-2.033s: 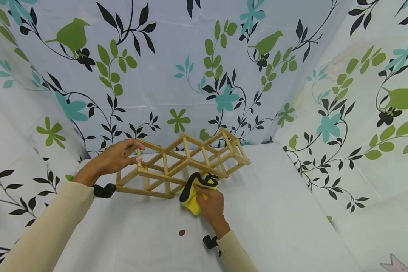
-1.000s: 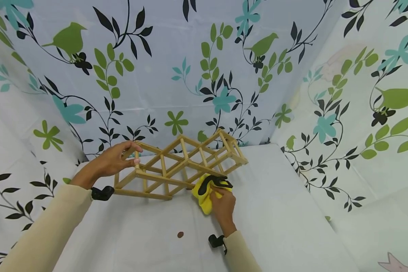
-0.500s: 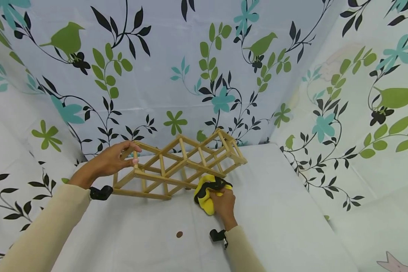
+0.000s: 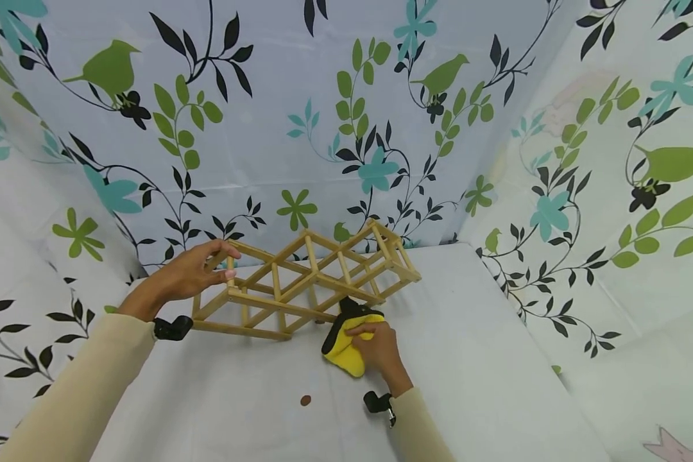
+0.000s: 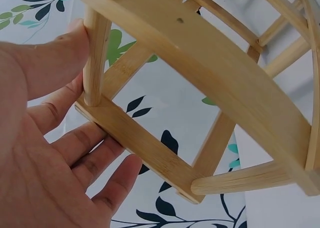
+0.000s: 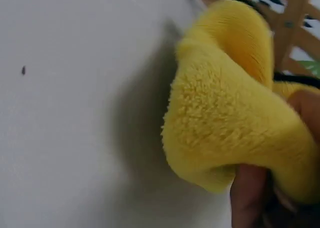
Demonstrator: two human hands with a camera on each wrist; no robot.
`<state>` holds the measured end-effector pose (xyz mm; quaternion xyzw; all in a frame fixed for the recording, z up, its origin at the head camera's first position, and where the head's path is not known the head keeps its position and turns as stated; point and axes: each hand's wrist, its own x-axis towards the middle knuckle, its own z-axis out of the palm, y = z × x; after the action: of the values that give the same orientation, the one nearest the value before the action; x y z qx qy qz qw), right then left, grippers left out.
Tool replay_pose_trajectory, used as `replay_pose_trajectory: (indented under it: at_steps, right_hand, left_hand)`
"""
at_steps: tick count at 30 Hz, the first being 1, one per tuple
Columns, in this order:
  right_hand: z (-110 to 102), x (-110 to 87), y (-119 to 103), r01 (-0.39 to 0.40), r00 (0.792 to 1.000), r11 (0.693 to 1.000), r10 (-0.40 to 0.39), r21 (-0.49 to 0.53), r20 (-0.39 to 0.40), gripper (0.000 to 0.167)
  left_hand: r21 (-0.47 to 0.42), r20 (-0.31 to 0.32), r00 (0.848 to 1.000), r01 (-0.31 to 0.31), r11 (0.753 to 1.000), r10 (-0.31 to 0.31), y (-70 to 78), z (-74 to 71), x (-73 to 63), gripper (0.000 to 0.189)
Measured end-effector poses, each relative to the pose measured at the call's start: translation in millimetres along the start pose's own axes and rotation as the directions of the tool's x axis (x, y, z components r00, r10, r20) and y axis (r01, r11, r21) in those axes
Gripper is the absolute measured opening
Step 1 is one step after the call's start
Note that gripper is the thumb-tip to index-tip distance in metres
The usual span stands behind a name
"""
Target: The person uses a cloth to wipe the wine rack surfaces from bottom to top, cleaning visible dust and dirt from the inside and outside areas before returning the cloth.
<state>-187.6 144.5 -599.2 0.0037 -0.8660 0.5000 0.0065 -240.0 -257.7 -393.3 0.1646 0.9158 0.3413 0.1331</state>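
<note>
A wooden lattice wine rack point(image 4: 314, 277) stands slantwise on the white table near its back edge. My left hand point(image 4: 192, 273) grips its left end. In the left wrist view, the thumb and fingers of that hand point(image 5: 55, 153) lie around a round dowel and the flat slat point(image 5: 145, 138) below it. My right hand point(image 4: 379, 350) pinches a yellow cloth point(image 4: 346, 359) with a black border, bunched up at the rack's lower front rail. Seen from the right wrist, the fluffy cloth point(image 6: 215, 118) is folded over and hides most of the right fingers.
The white tabletop point(image 4: 468, 366) extends in front of the rack and to its right. A small brown oval spot point(image 4: 305, 400) lies on it near the front. Patterned curtain fabric point(image 4: 254, 141) with leaves and birds hangs behind and on both sides.
The right hand with the cloth has moved right along the lower front rail, then slightly back left, and the cloth's folds have shifted. The left hand keeps its grip and the rack stays in place.
</note>
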Motion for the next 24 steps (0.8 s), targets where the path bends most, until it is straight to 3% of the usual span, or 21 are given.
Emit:
replay_pose_trajectory:
  at_steps: [3, 7, 9, 12, 15, 18, 20, 24]
  right_hand:
    - [-19.0, -12.0, -14.7, 0.095, 0.989, 0.994, -0.101, 0.057, 0.11, 0.023]
    - [-57.8, -24.8, -47.0, 0.213, 0.949, 0.952, -0.255, 0.22, 0.186, 0.021]
    - [-77.9, -27.5, -60.2, 0.246, 0.931, 0.926, -0.308, 0.286, 0.196, 0.02]
    - [-106.4, -26.6, -76.9, 0.268, 0.927, 0.901, -0.338, 0.342, 0.164, 0.022]
    - [-132.6, -19.7, -89.1, 0.298, 0.936, 0.894, -0.342, 0.334, 0.08, 0.025]
    - [-154.2, -7.2, -97.0, 0.336, 0.94, 0.881, -0.336, 0.332, -0.06, 0.027]
    - [-164.4, 4.6, -100.3, 0.373, 0.927, 0.866, -0.336, 0.333, -0.167, 0.028]
    - [-174.8, 27.8, -103.8, 0.433, 0.886, 0.837, -0.325, 0.335, -0.332, 0.029]
  left_hand:
    - [-0.003, -0.003, 1.0, -0.014, 1.0, 0.014, 1.0, 1.6, 2.3, 0.044]
    - [0.008, -0.037, 0.999, -0.011, 1.0, 0.011, 3.3, 1.2, 1.5, 0.05]
    - [0.032, -0.078, 0.997, 0.0, 0.999, 0.003, 4.1, 4.0, -2.0, 0.054]
    - [0.094, -0.193, 0.981, 0.011, 0.995, 0.008, 6.3, 15.6, -12.5, 0.059]
    - [0.113, -0.332, 0.943, 0.02, 0.993, 0.019, 11.0, 35.2, -27.1, 0.057]
    - [0.041, -0.444, 0.896, 0.005, 0.999, 0.014, 17.1, 58.1, -39.1, 0.062]
    - [0.001, -0.513, 0.859, -0.009, 1.0, 0.008, 20.0, 73.3, -42.5, 0.065]
    - [-0.045, -0.639, 0.769, -0.02, 0.999, -0.013, 22.9, 98.2, -38.8, 0.066]
